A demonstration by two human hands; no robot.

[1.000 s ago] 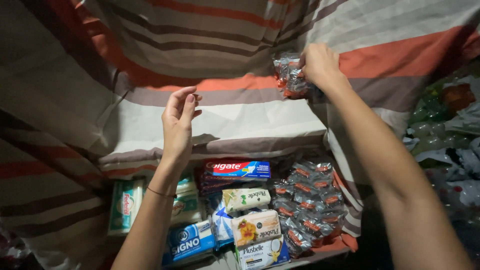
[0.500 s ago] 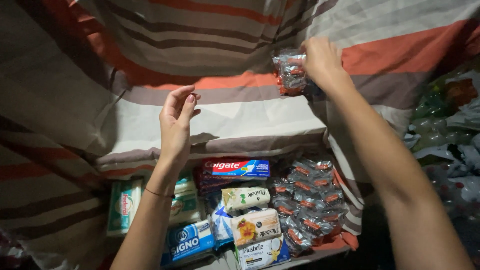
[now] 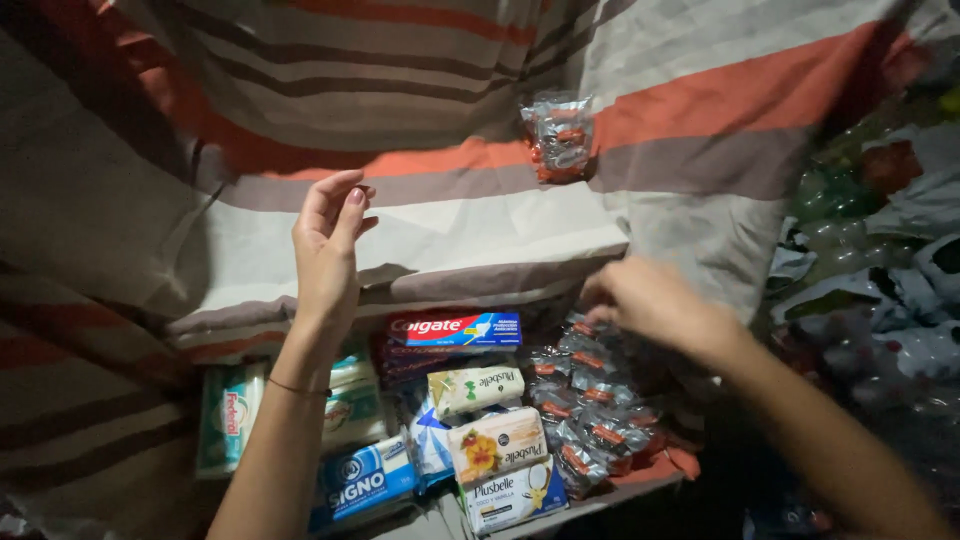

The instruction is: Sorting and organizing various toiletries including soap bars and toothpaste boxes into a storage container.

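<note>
Striped cloth [image 3: 480, 215] in grey, white and orange covers the surface, folded back over a low shelf [image 3: 600, 500] at the bottom edge. One small clear packet [image 3: 558, 135] with red contents lies alone up on the cloth, on the orange stripe. On the shelf, packed close: red toothpaste box [image 3: 455, 328], soap boxes [image 3: 490, 440] in cream and white, blue soap pack [image 3: 362, 482], green-and-white packs [image 3: 230, 415] at left, and a heap of clear sachets [image 3: 590, 410] with red labels at right, touching the soap boxes.
</note>
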